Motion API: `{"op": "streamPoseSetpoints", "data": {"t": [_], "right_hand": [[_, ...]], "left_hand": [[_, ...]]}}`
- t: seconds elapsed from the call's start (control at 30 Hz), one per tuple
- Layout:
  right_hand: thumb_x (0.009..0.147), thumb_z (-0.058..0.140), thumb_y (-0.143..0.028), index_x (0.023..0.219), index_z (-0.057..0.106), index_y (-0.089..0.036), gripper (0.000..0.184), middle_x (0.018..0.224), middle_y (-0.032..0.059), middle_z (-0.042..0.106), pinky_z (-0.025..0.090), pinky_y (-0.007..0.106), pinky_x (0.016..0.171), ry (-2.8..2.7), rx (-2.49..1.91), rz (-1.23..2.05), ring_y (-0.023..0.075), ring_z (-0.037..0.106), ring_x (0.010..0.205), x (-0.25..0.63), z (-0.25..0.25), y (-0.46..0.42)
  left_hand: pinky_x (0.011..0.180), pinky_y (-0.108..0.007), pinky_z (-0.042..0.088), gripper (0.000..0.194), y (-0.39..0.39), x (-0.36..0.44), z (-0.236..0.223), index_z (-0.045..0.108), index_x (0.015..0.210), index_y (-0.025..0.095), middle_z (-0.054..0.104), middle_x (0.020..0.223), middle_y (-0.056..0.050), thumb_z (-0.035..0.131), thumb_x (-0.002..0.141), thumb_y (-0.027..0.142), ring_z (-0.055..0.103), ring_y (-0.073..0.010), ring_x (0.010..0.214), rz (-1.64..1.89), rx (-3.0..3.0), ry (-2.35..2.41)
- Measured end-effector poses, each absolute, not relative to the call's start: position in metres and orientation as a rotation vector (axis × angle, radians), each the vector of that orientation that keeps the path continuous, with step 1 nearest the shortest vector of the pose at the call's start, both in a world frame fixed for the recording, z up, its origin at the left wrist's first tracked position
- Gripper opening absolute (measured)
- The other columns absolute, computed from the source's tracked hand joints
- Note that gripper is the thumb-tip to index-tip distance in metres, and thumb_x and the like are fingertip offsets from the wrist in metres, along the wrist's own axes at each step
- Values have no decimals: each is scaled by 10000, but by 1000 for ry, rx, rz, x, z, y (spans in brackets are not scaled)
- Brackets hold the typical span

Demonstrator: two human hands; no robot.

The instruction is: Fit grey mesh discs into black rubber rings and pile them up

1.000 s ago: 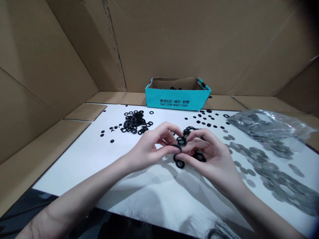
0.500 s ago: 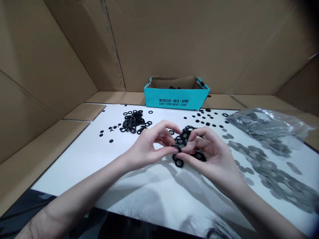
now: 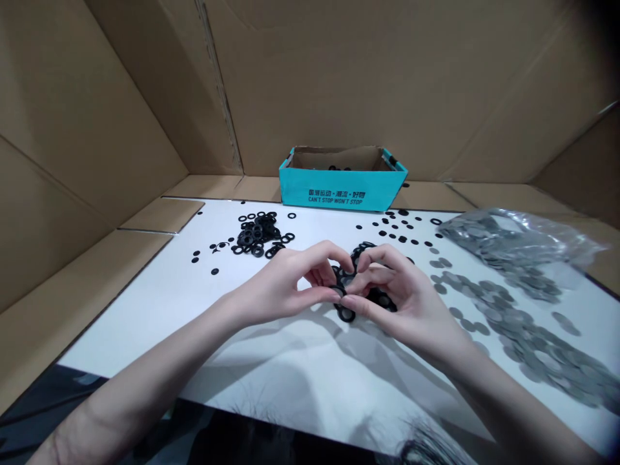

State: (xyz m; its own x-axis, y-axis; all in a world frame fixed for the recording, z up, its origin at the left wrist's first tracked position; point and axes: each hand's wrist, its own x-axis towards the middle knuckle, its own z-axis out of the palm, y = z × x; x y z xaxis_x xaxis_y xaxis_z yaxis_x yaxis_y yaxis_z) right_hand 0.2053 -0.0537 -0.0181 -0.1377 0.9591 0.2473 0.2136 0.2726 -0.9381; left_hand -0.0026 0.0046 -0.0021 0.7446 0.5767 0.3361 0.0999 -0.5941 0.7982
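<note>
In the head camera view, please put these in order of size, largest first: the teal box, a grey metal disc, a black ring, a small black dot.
1. Teal cardboard box
2. Grey metal disc and black ring: they look alike, and nearness to the camera makes their order unsure
3. Small black dot

Left hand — curled inward | right hand — curled inward

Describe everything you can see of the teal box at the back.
The teal open-topped cardboard box is shallow, with bare brown card inside and dark print on its front: Chinese characters above CAN'T STOP WON'T STOP. A few small black rings lie inside. It stands at the far edge of the white surface, against the brown cardboard back wall.
</note>
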Motion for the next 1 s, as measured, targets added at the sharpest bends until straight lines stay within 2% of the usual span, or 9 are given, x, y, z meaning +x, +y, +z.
{"op": "streamPoseSetpoints", "data": {"t": [0.27,0.53,0.67,0.83,1.0], "right_hand": [[828,723,-211,924,504,-268,246,671,-46,711,525,291,654,-1609,-1127,889,165,689,653,205,-13,-55],[792,769,-220,948,527,-277,293,799,-17,755,543,331,707,-1632,-1137,785,189,720,742,203,-15,-54],[844,737,-225,950,560,-278,213,843,-10,721,560,331,721,-1638,-1097,714,178,728,750,201,-19,-55],[835,731,-156,951,547,-287,253,796,-47,685,557,297,719,-1628,-1041,631,147,711,728,200,-20,-56],[852,698,-129,962,558,-289,240,805,-47,691,546,299,718,-1677,-1063,577,144,713,731,201,-21,-56]], "left_hand": [[801,-259,587,251,5,-2,0,605,1175,203,679,962,-23,675,936,183,689,-123,831,818,2067,448],[749,-239,534,304,2,2,1,593,1103,194,625,850,16,781,865,219,640,-108,773,892,1850,482],[751,-246,525,331,1,3,0,584,1115,192,619,826,18,787,856,230,639,-115,782,863,1784,515],[798,-251,535,315,4,1,-2,596,1149,190,634,848,9,761,882,225,649,-116,810,857,1815,502],[750,-228,523,254,1,4,-2,607,1101,181,613,850,13,747,891,207,610,-96,772,874,1844,496]]}}
